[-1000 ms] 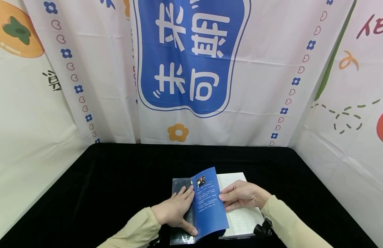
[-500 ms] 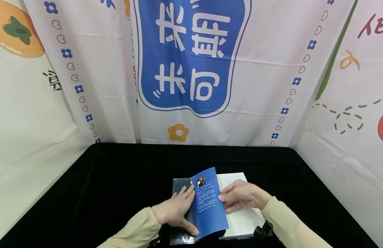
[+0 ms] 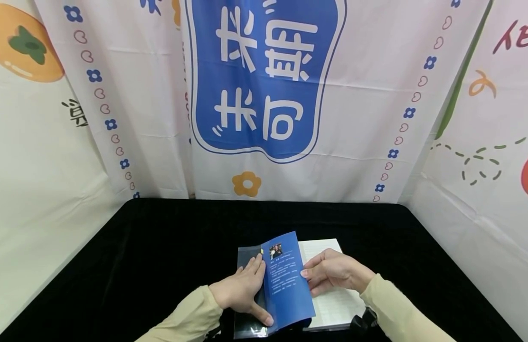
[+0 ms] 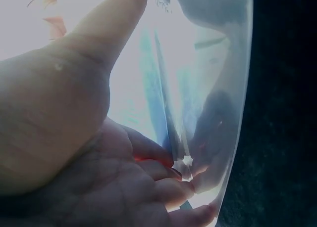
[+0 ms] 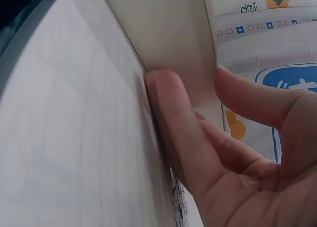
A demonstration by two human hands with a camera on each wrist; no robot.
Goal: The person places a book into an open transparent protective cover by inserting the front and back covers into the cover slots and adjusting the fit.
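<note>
A blue printed flap with a small photo stands half raised over an open book with lined white pages. My right hand pinches the flap's right edge between thumb and fingers; in the right wrist view its fingers lie behind the flap's pale inner side. My left hand rests spread on a clear plastic cover left of the flap, its thumb at the flap's lower left corner. The left wrist view shows the glossy plastic under its fingertips.
A black cloth covers the table around the book. White printed curtains hang behind it and at both sides. A black strap sits at the right wrist, by the book's lower right corner.
The left fingers have shifted very slightly left on the plastic cover, and the flap's upper left part has moved a little left. The right hand keeps its pinch.
</note>
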